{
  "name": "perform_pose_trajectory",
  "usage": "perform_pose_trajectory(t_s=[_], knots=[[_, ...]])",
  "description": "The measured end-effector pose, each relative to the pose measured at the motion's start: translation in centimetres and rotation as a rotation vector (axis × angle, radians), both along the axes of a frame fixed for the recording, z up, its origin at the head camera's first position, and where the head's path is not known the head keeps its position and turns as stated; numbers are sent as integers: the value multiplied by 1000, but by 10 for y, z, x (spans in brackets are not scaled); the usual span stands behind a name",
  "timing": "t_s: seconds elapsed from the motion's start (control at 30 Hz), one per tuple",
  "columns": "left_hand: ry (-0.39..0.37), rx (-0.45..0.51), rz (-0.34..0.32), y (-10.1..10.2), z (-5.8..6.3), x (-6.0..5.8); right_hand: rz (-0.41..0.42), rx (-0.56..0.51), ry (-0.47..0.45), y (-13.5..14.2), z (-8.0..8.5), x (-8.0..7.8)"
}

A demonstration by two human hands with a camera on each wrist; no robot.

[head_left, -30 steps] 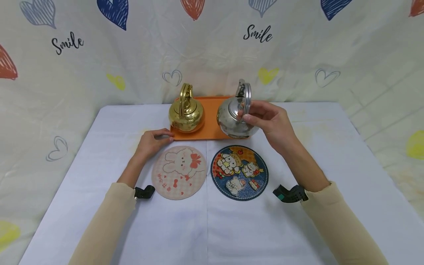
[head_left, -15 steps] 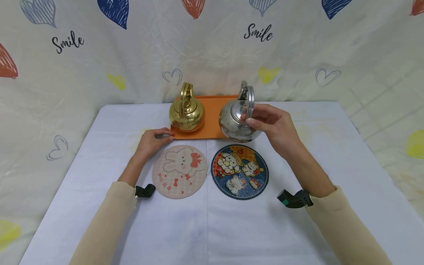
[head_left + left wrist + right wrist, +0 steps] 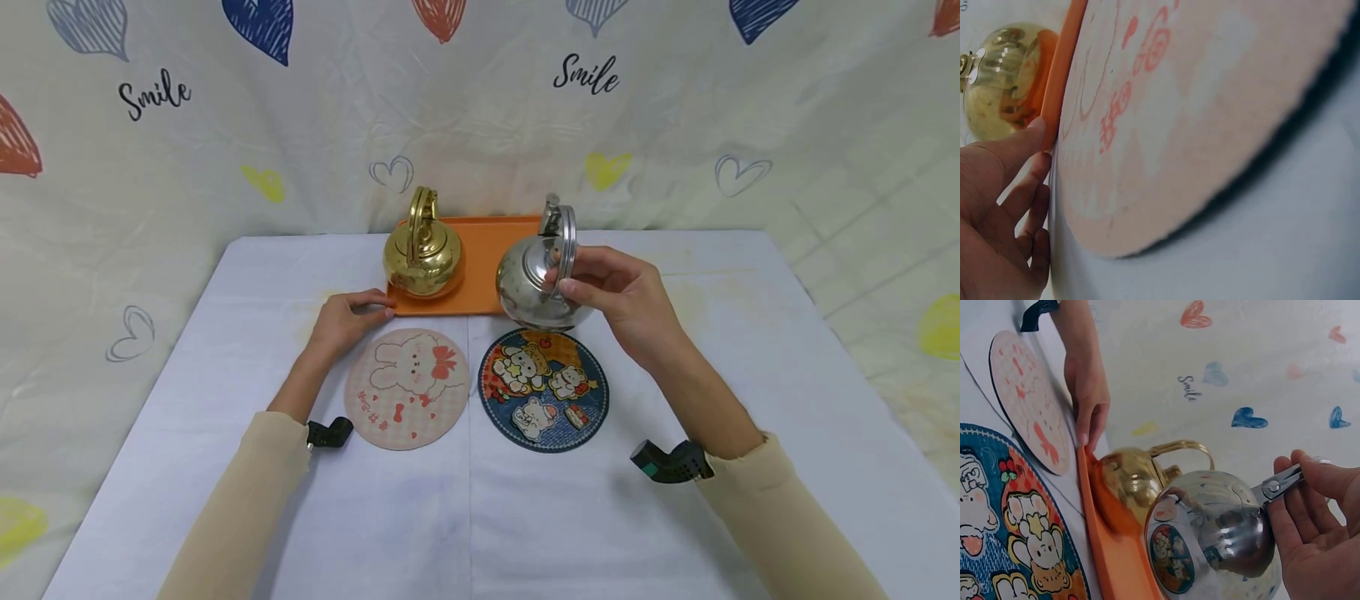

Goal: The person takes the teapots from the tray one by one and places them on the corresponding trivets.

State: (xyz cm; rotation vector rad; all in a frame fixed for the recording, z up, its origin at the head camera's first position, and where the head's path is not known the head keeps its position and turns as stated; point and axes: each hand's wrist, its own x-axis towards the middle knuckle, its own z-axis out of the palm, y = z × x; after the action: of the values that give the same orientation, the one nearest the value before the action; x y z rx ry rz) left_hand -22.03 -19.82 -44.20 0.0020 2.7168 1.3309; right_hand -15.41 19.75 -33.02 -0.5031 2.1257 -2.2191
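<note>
My right hand [image 3: 626,308] grips a shiny silver kettle [image 3: 528,292] by its tall arched handle, thumb and fingers round the side of the handle. The kettle hangs at the front right of an orange tray [image 3: 480,287], and its base overlaps the far rim of a blue round mat [image 3: 562,429] in the head view. With thumb and index finger my left hand [image 3: 341,327] pinches the tray's near left corner, as the left wrist view shows. A gold kettle [image 3: 423,262] stands on the tray's left part, its handle upright.
A pink round mat [image 3: 408,400] with a rabbit picture lies left of the blue one, in front of the tray. White cloth [image 3: 465,533] covers the table. Behind the table hangs a curtain [image 3: 480,108] printed with hearts.
The silver kettle in my right hand has moved toward me and slightly right, from over the tray to its front edge. My left hand stays at the tray corner.
</note>
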Motion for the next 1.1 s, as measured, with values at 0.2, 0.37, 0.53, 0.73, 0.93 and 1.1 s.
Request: perform_pose_trajectory(t_s=[0.2, 0.37, 0.53, 0.73, 0.93, 1.1], knots=[[-2, -4, 0, 0, 0, 0, 20, -15, -14, 0, -2, 4], [-4, -4, 0, 0, 0, -1, 30, -6, -15, 2, -3, 7], [-13, -2, 7, 0, 0, -1, 36, -2, -19, 5, -4, 11], [-9, 2, 3, 0, -1, -2, 37, 12, -23, 6, -6, 13], [-17, -3, 5, 0, 0, -1, 40, 2, -36, 5, -7, 17], [-18, 0, 4, 1, 1, -1, 8, 23, -58, 4, -7, 20]])
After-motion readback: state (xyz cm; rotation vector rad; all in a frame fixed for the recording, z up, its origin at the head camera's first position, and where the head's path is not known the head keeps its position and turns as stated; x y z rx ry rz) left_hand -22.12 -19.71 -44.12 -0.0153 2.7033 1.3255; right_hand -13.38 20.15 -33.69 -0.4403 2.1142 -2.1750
